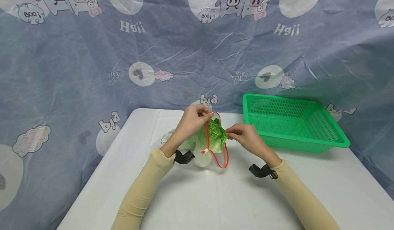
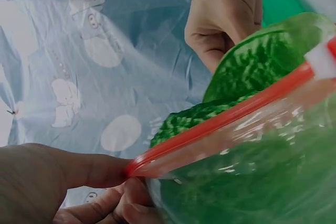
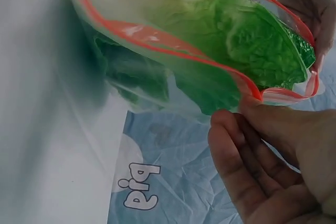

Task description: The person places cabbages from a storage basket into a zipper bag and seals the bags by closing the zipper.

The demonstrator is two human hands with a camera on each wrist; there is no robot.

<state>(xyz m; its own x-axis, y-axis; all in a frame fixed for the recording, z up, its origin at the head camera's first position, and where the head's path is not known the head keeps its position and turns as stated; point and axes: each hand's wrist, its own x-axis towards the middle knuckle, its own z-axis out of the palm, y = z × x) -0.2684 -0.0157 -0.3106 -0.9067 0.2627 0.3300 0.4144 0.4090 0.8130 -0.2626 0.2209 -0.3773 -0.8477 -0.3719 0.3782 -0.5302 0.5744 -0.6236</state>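
Note:
A clear bag with a red rim (image 1: 208, 136) (image 2: 226, 124) holds a leafy green vegetable (image 1: 217, 134) (image 2: 257, 66) (image 3: 262, 40), its crinkled leaves showing at the open mouth. My left hand (image 1: 194, 120) (image 2: 68, 182) pinches one end of the red rim between thumb and finger. At the mouth's other side, my right hand (image 1: 246, 137) (image 3: 283, 156) pinches the rim in the right wrist view. A white slider (image 1: 205, 151) (image 2: 321, 61) sits on the red strip. The bag's lower part is partly hidden by my left wrist in the head view.
A green perforated basket (image 1: 286, 139) stands at the back right of the white table (image 1: 197, 202), beyond my right hand. A blue-grey printed cloth (image 1: 184, 52) hangs behind the table's back edge. Black wrist mounts (image 1: 184, 157) hang near both sleeves.

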